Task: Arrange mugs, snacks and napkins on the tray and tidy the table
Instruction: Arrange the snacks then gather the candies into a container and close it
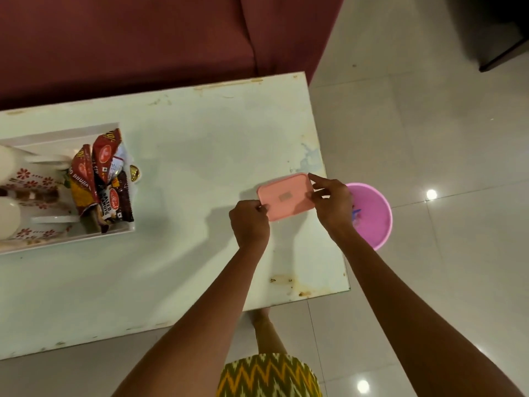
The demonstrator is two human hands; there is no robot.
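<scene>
A pink rectangular lidded box (pixel 284 196) is held just above the right end of the pale table (pixel 200 156). My left hand (pixel 249 223) grips its near-left corner and my right hand (pixel 332 202) grips its right end. At the left edge a white tray (pixel 86 236) holds two white mugs with red flowers (pixel 11 164) and several red and brown snack packets (pixel 100 181) stacked against its right wall. No napkins are distinguishable.
A pink plastic basin (pixel 372 216) stands on the tiled floor just past the table's right edge. A maroon sofa (pixel 143 38) runs behind the table. A small gold round object (pixel 135 171) lies beside the tray. My foot shows under the near edge.
</scene>
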